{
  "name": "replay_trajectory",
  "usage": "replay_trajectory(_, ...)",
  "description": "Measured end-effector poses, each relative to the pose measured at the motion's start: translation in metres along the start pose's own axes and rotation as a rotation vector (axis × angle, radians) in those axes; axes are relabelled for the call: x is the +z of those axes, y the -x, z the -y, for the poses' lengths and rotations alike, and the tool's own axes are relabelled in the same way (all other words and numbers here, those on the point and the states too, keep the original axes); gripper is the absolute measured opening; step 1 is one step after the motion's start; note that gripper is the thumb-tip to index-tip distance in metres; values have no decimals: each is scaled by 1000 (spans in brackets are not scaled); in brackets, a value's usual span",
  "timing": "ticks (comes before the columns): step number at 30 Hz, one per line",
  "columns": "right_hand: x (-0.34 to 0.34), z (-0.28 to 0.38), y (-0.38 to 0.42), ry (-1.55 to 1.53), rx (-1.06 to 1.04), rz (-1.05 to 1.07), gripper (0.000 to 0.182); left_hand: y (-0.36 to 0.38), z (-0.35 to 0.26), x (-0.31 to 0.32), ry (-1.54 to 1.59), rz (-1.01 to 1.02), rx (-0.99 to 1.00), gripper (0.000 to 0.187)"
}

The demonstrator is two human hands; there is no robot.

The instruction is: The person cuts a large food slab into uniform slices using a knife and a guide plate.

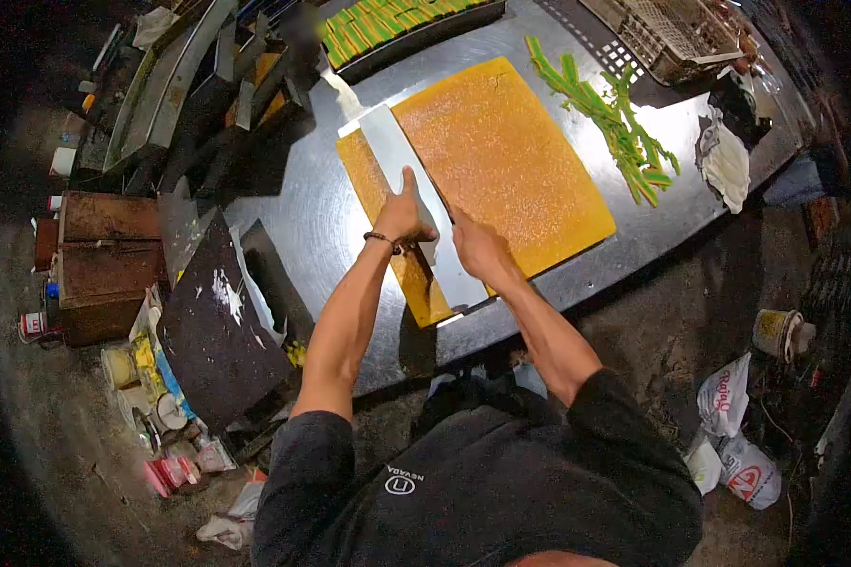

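A large flat slab point(511, 161), orange on top with yellow edges, lies on the metal table. Across its left part runs a long, wide metal straightedge point(380, 137). My left hand point(405, 215) presses down on this metal strip, index finger stretched along it and thumb apart. Against the strip's right edge is my right hand point(480, 249), its fingers closed around something mostly hidden by the hand. A thin dark line follows the edge ahead of it. Left of the strip, a narrow band of the slab shows.
Green, yellow and orange trimmings point(610, 113) lie on the metal table point(293, 217) at right, near a white cloth point(725, 161). A tray point(421, 42) of striped pieces stands at the back, a plastic crate point(676, 38) at back right. Metal frames point(161, 85) crowd the left.
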State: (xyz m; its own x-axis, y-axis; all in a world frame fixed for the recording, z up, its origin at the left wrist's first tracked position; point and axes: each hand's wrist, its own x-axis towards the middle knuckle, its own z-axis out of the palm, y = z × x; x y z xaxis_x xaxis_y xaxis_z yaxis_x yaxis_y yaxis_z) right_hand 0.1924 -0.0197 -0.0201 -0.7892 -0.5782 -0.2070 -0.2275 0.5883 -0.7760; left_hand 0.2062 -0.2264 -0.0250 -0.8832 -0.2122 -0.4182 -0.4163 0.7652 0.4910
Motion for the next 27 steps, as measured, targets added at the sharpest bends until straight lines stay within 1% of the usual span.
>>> replay_trajectory(2, -6, 0, 32, -31, 15, 0, 41, -1, 0, 0, -28, -10, 4, 146)
replay_trajectory(4, -11, 4, 29, -14, -3, -2, 41, 0, 0, 6, -202, -103, 17, 142)
replay_trajectory(5, -9, 4, 31, -5, -6, -4, 41, 2, -2, 5, -202, -91, 13, 142)
replay_trajectory(6, -6, 1, 25, 13, 2, -11, 41, 4, -5, 0, -123, -74, 19, 141)
replay_trajectory(7, -4, -5, 37, 9, 16, -5, 41, 7, -8, -2, -43, -59, 26, 141)
replay_trajectory(9, -15, 4, 55, -105, 9, 11, 40, 2, 0, 1, -56, -33, 5, 140)
replay_trajectory(10, 8, -24, 66, -101, -138, -123, 41, -3, 11, 8, -81, -69, 70, 143)
replay_trajectory(11, 8, -25, 67, -100, -142, -125, 41, -2, 10, 7, -102, -110, 133, 146)
replay_trajectory(12, 8, -27, 68, -97, -150, -124, 41, -5, 9, 4, -100, -112, 131, 146)
replay_trajectory(13, 9, -30, 74, -98, -147, -121, 41, -7, 8, 4, -108, -80, 71, 146)
replay_trajectory(14, 7, -25, 65, -144, -88, -56, 41, -3, 3, 3, -118, -39, 11, 146)
replay_trajectory(15, 4, -22, 71, -147, -76, -55, 41, 0, -2, 2, -119, -26, 12, 146)
replay_trajectory(17, -3, -17, 79, -114, -26, -16, 40, 2, -10, -6, -58, 40, -55, 146)
replay_trajectory(18, 1, -21, 96, -183, -173, -189, 39, -1, -5, -3, -88, -6, -7, 145)
replay_trajectory(19, -1, -28, 113, -187, -179, -198, 39, -5, 1, -2, -96, -13, -1, 145)
replay_trajectory(21, -19, -26, 142, -101, 17, 73, 39, -1, 5, 3, -92, -86, 99, 143)
replay_trajectory(22, -10, -35, 140, -104, -86, -21, 40, 1, 7, 5, -91, -79, 93, 143)
replay_trajectory(23, -13, -32, 136, -107, -80, -17, 40, 0, 6, 5, -120, -79, 69, 143)
replay_trajectory(25, -17, -20, 130, -182, -6, 23, 44, -1, 3, 3, -154, -76, 41, 143)
replay_trajectory(26, -14, -24, 137, -186, -52, -20, 43, -1, 2, 1, -124, -50, 26, 143)
replay_trajectory(27, -15, -27, 151, -190, -53, -22, 43, -3, 2, -1, -97, -27, 16, 143)
